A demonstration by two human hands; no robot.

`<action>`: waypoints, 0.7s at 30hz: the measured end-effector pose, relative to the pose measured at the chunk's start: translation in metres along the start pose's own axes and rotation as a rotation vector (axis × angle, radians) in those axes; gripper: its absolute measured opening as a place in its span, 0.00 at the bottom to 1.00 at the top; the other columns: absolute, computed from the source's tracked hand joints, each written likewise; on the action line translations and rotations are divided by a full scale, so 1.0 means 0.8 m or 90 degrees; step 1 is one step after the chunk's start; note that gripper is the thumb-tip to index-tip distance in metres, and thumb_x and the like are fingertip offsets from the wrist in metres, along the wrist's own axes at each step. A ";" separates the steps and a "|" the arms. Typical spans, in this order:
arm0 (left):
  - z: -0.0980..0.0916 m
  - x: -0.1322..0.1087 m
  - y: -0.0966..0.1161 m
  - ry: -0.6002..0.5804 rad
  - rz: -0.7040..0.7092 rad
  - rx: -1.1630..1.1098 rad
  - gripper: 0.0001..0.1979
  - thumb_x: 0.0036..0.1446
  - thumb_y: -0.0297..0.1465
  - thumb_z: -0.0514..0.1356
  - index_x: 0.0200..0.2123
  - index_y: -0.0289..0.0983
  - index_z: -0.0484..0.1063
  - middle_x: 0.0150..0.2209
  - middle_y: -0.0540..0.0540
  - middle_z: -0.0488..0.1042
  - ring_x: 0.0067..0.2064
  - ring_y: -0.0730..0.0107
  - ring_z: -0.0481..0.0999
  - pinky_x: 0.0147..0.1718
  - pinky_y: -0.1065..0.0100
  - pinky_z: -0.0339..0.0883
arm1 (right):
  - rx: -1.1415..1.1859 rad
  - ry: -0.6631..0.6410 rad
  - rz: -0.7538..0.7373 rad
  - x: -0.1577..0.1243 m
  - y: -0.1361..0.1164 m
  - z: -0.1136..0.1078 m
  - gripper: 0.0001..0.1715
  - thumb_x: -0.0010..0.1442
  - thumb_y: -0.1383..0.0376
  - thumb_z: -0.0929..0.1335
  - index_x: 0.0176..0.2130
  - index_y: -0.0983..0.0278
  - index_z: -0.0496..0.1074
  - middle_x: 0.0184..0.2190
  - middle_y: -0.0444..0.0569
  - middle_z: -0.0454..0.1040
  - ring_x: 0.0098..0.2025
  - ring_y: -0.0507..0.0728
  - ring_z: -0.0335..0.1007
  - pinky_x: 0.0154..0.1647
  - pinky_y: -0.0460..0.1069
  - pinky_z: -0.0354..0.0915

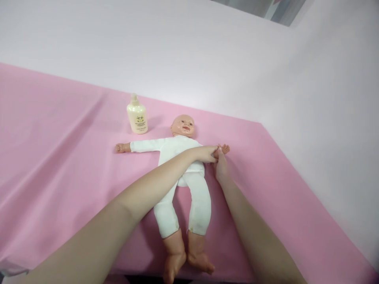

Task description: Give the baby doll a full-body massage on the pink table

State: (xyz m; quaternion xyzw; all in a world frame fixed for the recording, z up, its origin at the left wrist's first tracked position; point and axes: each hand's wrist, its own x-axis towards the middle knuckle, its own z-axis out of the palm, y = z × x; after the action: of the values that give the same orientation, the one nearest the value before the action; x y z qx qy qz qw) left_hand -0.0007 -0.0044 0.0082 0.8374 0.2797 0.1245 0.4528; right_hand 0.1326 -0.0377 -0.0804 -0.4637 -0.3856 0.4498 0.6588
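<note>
Baby doll [195, 178] is laid face-up on pink cloth [83, 157], its wrist [217, 153] clasped by left hand [208, 153] and right hand [221, 167], and its torso [171, 146] could be dragged askew if that wrist is pulled too hard.

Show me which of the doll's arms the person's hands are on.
The arm at the picture's right: the left hand and right hand both hold it near its wrist. The other arm, near the bottle, lies outstretched, untouched.

Hands [220, 169] on doll [173, 148]; bottle [137, 117] nearby
</note>
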 end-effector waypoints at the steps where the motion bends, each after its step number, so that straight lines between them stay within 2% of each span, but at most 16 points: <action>1: 0.000 0.000 0.000 0.001 0.004 -0.001 0.30 0.53 0.23 0.62 0.60 0.33 0.65 0.49 0.42 0.80 0.44 0.60 0.82 0.39 0.67 0.74 | 0.005 -0.001 0.001 0.000 0.000 0.000 0.34 0.61 0.45 0.70 0.61 0.55 0.72 0.68 0.45 0.68 0.73 0.57 0.58 0.75 0.58 0.55; 13: 0.000 0.004 -0.005 0.000 0.004 0.024 0.27 0.54 0.25 0.61 0.58 0.33 0.66 0.50 0.41 0.80 0.45 0.61 0.82 0.41 0.67 0.74 | 0.002 0.008 0.015 -0.002 -0.005 0.001 0.33 0.63 0.47 0.69 0.63 0.54 0.71 0.72 0.42 0.62 0.75 0.57 0.54 0.77 0.58 0.53; 17: 0.000 0.004 -0.005 0.005 0.035 0.031 0.27 0.53 0.24 0.61 0.58 0.34 0.67 0.52 0.43 0.79 0.51 0.60 0.81 0.45 0.68 0.73 | 0.000 0.010 0.022 -0.003 -0.006 0.002 0.34 0.64 0.47 0.69 0.64 0.55 0.69 0.72 0.42 0.60 0.75 0.56 0.54 0.77 0.57 0.53; 21: -0.001 0.003 -0.003 0.005 0.029 0.057 0.24 0.53 0.25 0.62 0.55 0.34 0.70 0.52 0.42 0.80 0.54 0.59 0.79 0.49 0.68 0.72 | -0.008 0.006 0.024 -0.004 -0.007 0.002 0.34 0.64 0.46 0.68 0.65 0.55 0.68 0.73 0.42 0.58 0.75 0.55 0.54 0.77 0.56 0.52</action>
State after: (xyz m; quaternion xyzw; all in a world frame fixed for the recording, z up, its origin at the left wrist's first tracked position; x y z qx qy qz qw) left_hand -0.0004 -0.0012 0.0066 0.8626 0.2676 0.1255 0.4106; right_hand 0.1314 -0.0409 -0.0749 -0.4774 -0.3765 0.4573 0.6490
